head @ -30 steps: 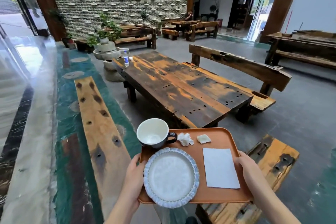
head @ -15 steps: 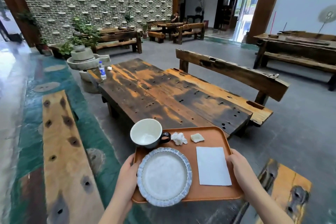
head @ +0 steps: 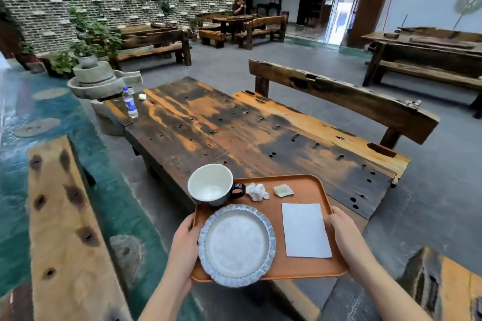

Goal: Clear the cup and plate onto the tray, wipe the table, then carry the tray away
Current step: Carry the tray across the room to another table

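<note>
I hold an orange tray (head: pixel 300 267) in the air in front of the dark wooden table (head: pixel 234 133). My left hand (head: pixel 186 240) grips its left edge and my right hand (head: pixel 341 233) grips its right edge. On the tray stand a dark cup (head: pixel 211 185) with a white inside at the far left corner and a round blue-rimmed plate (head: pixel 236 244) at the near left. A flat white napkin (head: pixel 305 229) lies on the right side. A crumpled tissue (head: pixel 257 191) and a small pale scrap (head: pixel 283 190) lie at the far edge.
A water bottle (head: pixel 130 103) and a small white wad (head: pixel 142 96) sit at the table's far left end. A backed bench (head: pixel 339 101) runs along its right side, a plank bench (head: pixel 65 229) along the left. A stone mill (head: pixel 96 81) with plants stands beyond. Another bench end (head: pixel 448 284) is at near right.
The view has swung to the left across the room while both hands keep hold of the tray. The things on the tray have kept their places.
</note>
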Demonstrator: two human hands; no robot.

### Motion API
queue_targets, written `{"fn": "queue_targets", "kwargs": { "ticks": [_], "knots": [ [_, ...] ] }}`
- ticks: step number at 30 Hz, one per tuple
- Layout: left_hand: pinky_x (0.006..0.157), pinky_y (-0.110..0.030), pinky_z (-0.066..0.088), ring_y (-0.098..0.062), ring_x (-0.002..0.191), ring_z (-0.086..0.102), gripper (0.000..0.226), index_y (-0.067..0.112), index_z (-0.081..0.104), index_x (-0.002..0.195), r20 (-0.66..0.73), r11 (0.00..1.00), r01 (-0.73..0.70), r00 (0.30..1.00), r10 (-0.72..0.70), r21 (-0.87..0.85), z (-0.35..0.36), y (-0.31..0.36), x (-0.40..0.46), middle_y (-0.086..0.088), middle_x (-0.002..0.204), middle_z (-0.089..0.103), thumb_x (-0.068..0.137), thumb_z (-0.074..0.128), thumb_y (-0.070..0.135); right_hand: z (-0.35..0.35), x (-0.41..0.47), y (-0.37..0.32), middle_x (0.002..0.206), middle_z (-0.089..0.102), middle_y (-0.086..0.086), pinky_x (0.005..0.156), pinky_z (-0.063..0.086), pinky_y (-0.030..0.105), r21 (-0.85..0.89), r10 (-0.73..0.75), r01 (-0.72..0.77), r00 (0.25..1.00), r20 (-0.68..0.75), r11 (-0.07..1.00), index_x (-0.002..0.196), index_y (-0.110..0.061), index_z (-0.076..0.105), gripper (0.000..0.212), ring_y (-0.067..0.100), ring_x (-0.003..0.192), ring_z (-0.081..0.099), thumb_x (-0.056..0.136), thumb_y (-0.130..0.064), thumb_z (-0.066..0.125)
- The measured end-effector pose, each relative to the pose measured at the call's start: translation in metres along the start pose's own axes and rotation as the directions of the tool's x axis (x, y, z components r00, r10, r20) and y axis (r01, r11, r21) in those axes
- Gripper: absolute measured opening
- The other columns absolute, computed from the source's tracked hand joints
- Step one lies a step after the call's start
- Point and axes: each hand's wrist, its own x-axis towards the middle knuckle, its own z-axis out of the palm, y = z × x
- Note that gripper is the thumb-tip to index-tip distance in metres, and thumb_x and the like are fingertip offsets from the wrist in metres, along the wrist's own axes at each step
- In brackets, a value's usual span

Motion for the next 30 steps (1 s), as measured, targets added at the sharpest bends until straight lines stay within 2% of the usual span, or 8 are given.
{"fn": "queue_targets", "kwargs": {
  "ticks": [4, 9, 14, 17, 22, 24, 26, 30],
  "knots": [
    [0.062, -0.033, 0.059, -0.016, 0.076, 0.077, 0.011, 0.023, 0.072, 0.106, 0.052, 0.999, 0.016, 0.998, -0.018, 0.044, -0.032, 0.036, 0.084, 0.002, 0.09, 0.08, 0.096, 0.068, 0.028, 0.056, 0.041, -0.038, 0.079, 0.067, 0.014, 0.048, 0.046, 0.025, 0.071, 0.035, -0.031, 0.998, -0.056, 0.997, 0.097, -0.007, 0.057, 0.021, 0.019, 0.062, 0.062, 0.1, -0.014, 0.038],
    [0.068, -0.036, 0.059, -0.018, 0.082, 0.077, 0.015, 0.028, 0.073, 0.106, 0.1, 0.994, -0.01, 0.995, -0.001, 0.107, -0.058, 0.077, 0.174, 0.003, 0.094, 0.08, 0.095, 0.068, 0.037, 0.115, 0.082, -0.07, 0.081, 0.074, -0.001, 0.059, 0.045, 0.029, 0.163, 0.08, -0.058, 0.988, -0.131, 0.985, 0.091, -0.02, 0.064, 0.021, 0.016, 0.072, 0.067, 0.097, -0.016, 0.044],
    [0.067, -0.036, 0.059, -0.018, 0.081, 0.077, 0.019, 0.026, 0.073, 0.106, 0.161, 0.994, -0.018, 0.987, 0.0, 0.108, -0.063, 0.103, 0.25, 0.003, 0.092, 0.08, 0.094, 0.068, 0.04, 0.156, 0.136, -0.089, 0.087, 0.074, 0.005, 0.066, 0.053, 0.037, 0.176, 0.134, -0.099, 0.97, -0.2, 0.979, 0.099, -0.02, 0.064, 0.02, 0.033, 0.083, 0.071, 0.098, -0.02, 0.044],
    [0.063, -0.03, 0.058, -0.012, 0.077, 0.077, 0.017, 0.028, 0.074, 0.106, 0.202, 0.994, -0.018, 0.979, -0.004, 0.106, -0.062, 0.117, 0.303, 0.005, 0.092, 0.08, 0.096, 0.066, 0.039, 0.18, 0.177, -0.104, 0.097, 0.075, 0.001, 0.068, 0.058, 0.038, 0.205, 0.142, -0.095, 0.963, -0.23, 0.974, 0.103, -0.028, 0.065, 0.022, 0.025, 0.087, 0.073, 0.1, -0.024, 0.043],
    [0.062, -0.027, 0.06, -0.009, 0.082, 0.077, 0.021, 0.031, 0.073, 0.114, 0.281, 0.993, -0.019, 0.96, -0.015, 0.119, -0.055, 0.133, 0.393, 0.008, 0.095, 0.08, 0.098, 0.062, 0.041, 0.217, 0.247, -0.116, 0.095, 0.075, 0.003, 0.069, 0.056, 0.043, 0.214, 0.161, -0.1, 0.943, -0.291, 0.972, 0.099, -0.024, 0.066, 0.024, 0.025, 0.087, 0.071, 0.1, -0.021, 0.042],
    [0.068, -0.03, 0.061, -0.012, 0.088, 0.077, 0.024, 0.032, 0.071, 0.119, 0.303, 0.991, -0.005, 0.952, -0.036, 0.134, -0.055, 0.139, 0.431, 0.007, 0.101, 0.079, 0.099, 0.061, 0.042, 0.235, 0.275, -0.122, 0.095, 0.074, 0.005, 0.066, 0.055, 0.04, 0.225, 0.165, -0.096, 0.936, -0.312, 0.97, 0.099, -0.023, 0.065, 0.024, 0.025, 0.086, 0.07, 0.101, -0.02, 0.041],
    [0.074, -0.034, 0.062, -0.013, 0.092, 0.077, 0.025, 0.033, 0.07, 0.121, 0.312, 0.987, 0.021, 0.947, -0.07, 0.158, -0.06, 0.145, 0.47, 0.006, 0.106, 0.079, 0.1, 0.059, 0.042, 0.257, 0.308, -0.13, 0.098, 0.072, 0.003, 0.072, 0.057, 0.043, 0.253, 0.181, -0.1, 0.93, -0.32, 0.962, 0.102, -0.025, 0.062, 0.02, 0.026, 0.089, 0.069, 0.103, -0.024, 0.041],
    [0.075, -0.034, 0.061, -0.014, 0.095, 0.076, 0.022, 0.037, 0.067, 0.121, 0.331, 0.976, 0.05, 0.936, -0.121, 0.213, -0.078, 0.16, 0.541, 0.007, 0.109, 0.078, 0.102, 0.056, 0.038, 0.302, 0.361, -0.148, 0.1, 0.072, 0.0, 0.076, 0.06, 0.046, 0.288, 0.22, -0.129, 0.926, -0.308, 0.949, 0.11, -0.029, 0.06, 0.019, 0.024, 0.089, 0.071, 0.104, -0.034, 0.042]
  ]
}}
